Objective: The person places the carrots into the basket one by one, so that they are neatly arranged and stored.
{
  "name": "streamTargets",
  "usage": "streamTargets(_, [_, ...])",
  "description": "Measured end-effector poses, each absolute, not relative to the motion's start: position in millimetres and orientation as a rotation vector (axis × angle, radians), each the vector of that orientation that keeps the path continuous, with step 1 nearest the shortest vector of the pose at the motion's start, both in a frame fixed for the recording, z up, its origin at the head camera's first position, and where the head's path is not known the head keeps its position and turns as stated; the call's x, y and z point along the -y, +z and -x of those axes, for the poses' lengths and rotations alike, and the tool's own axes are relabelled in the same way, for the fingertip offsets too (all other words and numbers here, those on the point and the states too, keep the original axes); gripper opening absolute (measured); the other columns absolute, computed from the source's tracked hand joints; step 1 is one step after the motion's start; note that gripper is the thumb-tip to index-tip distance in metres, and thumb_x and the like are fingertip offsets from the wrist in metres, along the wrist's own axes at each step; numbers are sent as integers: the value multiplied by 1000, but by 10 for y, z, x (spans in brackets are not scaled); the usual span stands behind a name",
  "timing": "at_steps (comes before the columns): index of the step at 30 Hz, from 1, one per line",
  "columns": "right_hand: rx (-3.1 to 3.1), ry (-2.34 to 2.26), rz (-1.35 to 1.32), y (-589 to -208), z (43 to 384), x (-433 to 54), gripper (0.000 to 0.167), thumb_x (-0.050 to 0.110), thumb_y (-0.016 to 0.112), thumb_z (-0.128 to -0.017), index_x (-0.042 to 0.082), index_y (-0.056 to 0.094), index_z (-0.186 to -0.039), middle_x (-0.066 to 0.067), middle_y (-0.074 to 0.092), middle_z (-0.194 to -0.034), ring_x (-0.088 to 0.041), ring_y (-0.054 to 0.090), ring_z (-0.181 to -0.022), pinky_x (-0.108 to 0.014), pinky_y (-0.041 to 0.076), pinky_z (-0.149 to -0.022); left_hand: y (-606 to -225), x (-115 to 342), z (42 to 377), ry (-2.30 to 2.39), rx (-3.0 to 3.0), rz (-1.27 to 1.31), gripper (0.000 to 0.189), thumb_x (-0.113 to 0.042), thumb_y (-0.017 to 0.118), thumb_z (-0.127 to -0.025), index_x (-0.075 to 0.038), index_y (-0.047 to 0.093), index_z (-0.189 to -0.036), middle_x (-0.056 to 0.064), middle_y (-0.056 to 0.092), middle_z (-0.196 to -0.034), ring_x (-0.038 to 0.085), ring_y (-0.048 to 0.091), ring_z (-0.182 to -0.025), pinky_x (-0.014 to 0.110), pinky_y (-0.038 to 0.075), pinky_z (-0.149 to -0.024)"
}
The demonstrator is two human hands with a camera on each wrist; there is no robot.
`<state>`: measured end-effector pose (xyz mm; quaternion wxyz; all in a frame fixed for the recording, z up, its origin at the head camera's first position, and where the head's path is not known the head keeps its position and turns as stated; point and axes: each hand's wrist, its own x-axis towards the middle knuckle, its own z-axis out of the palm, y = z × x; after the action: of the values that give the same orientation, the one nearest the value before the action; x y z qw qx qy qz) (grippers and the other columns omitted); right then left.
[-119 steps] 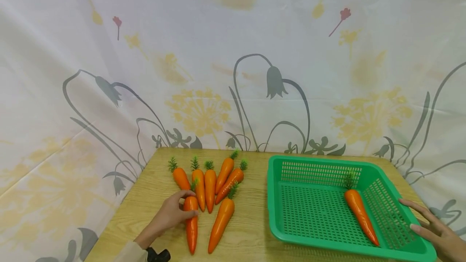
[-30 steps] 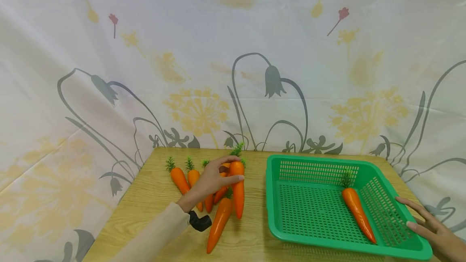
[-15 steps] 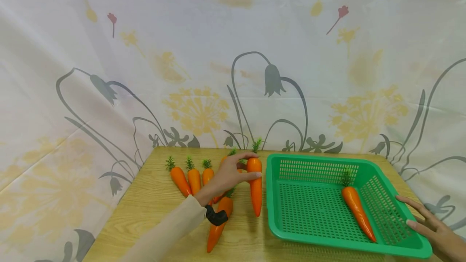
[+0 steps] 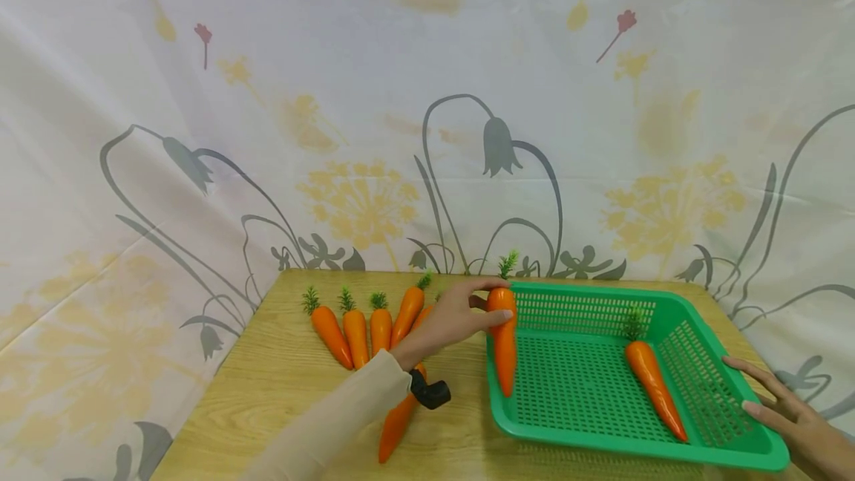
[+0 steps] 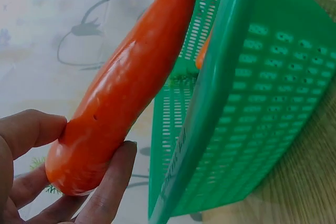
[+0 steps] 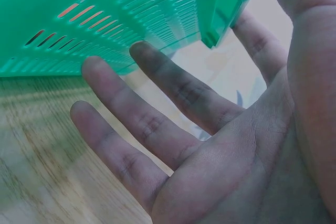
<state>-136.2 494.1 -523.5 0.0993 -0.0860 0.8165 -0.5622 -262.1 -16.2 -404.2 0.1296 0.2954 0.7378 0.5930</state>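
My left hand (image 4: 461, 310) pinches an orange carrot (image 4: 505, 351) near its leafy top, tip hanging down. The carrot overlaps the left rim of the green basket (image 4: 504, 421) in the head view. In the left wrist view the carrot (image 5: 126, 87) lies between thumb and fingers, beside the basket's outer wall (image 5: 278, 93). Another carrot (image 4: 654, 388) lies inside the basket on the right. My right hand (image 4: 795, 421) rests at the basket's right rim; in the right wrist view its spread, fairly straight fingers (image 6: 147, 124) reach along the outer wall.
Several carrots (image 4: 330, 336) lie on the wooden table (image 4: 254, 392) at the left, tops toward the back. One carrot (image 4: 397, 429) lies nearer the front, partly hidden by my left wrist. A patterned cloth (image 4: 374, 95) hangs behind the table.
My left hand has picked up a carrot from the front of the group and carried it right, from over the other carrots to the basket's left rim. The right hand stays at the basket.
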Motion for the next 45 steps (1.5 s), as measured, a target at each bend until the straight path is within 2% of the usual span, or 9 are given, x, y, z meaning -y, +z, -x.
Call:
streamTargets(8, [-2427, -1665, 257, -5240, 1352, -4928, 69, 8, 26, -115, 33, -14, -164, 35, -11, -152, -80, -28, -122, -90, 23, -74, -4087, -114, 2663, 1723, -2121, -889, 45, -18, 78, -95, -17, 65, -138, -1, 59, -132, 14, 66, -97, 42, 63, -76])
streamTargets(14, [-2440, -1665, 253, -5261, 1345, -4931, 68, 8, 27, -115, 33, -13, -165, 34, -11, -153, -78, -29, -123, -89, 26, -75, -4113, -317, 2659, 1719, -2055, -849, 44, -13, 77, -95, -17, 65, -137, -2, 58, -130, 15, 67, -96, 33, 63, -72])
streamTargets(20, [-2437, -1676, 250, -5259, 1342, -4931, 68, 8, 27, -115, 33, -13, -164, 36, -11, -152, -79, -27, -122, -91, 22, -74, -4141, -512, 2674, 1720, -2011, -862, 44, -10, 77, -94, -13, 65, -137, -5, 58, -124, 11, 69, -90, 32, 63, -70])
streamTargets(29, [-2408, -1682, 270, -5257, 1348, -4948, 69, 7, 26, -114, 32, -14, -164, 35, -10, -152, -82, -26, -121, -90, 25, -73, -4096, -797, 2676, 1700, -1975, -872, 41, -9, 78, -93, -14, 67, -132, -7, 60, -118, 12, 69, -85, 34, 63, -68])
streamTargets(37, [-2364, -1678, 241, -5231, 1352, -4956, 69, 9, 25, -115, 35, -16, -163, 31, -16, -155, -85, -20, -119, -89, 29, -74, -4123, -1109, 2693, 1637, -2046, -844, 41, -6, 80, -91, -9, 68, -130, -7, 61, -112, 12, 68, -75, 31, 63, -63])
streamTargets(45, [-2359, -1674, 249, -5217, 1351, -4942, 69, 9, 25, -115, 35, -17, -163, 31, -19, -154, -84, -25, -119, -90, 26, -73, -4188, -1356, 2656, 1570, -2061, -788, 42, -5, 80, -90, -7, 67, -130, -5, 60, -109, 13, 67, -70, 32, 62, -59])
